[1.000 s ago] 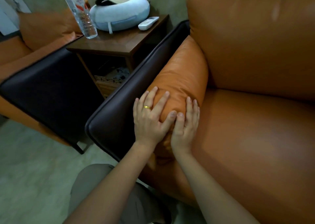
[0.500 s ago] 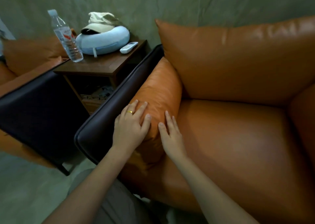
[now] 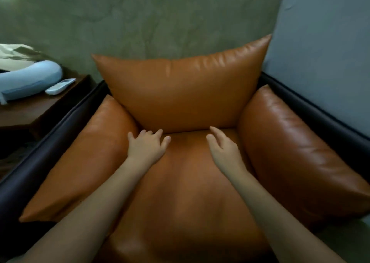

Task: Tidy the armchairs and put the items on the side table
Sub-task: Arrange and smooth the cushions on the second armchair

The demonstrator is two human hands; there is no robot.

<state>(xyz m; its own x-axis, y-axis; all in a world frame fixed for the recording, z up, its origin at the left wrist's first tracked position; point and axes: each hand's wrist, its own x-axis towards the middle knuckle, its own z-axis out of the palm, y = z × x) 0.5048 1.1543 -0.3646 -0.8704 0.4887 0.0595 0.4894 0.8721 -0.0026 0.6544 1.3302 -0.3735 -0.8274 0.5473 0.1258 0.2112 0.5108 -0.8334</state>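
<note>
An orange leather armchair fills the view, with its seat cushion [image 3: 186, 192] in the middle and its back cushion [image 3: 180, 94] upright behind. My left hand [image 3: 147, 147] and my right hand [image 3: 223, 150] reach over the back of the seat with fingers spread, holding nothing. Whether they touch the leather I cannot tell. The left arm cushion [image 3: 86, 156] and right arm cushion [image 3: 296, 152] lie along the dark frame [image 3: 50, 140]. On the side table [image 3: 34, 110] at the left are a light blue neck pillow [image 3: 28, 80], a beige cap [image 3: 14, 54] and a white remote [image 3: 60, 86].
A greenish wall [image 3: 140, 22] stands behind the chair. A pale blue panel [image 3: 328, 52] rises along the chair's right side, close to the frame.
Both hands have left the left arm cushion and moved right to the rear of the seat. The view has swung right, so the bottle and the other armchair are out of sight.
</note>
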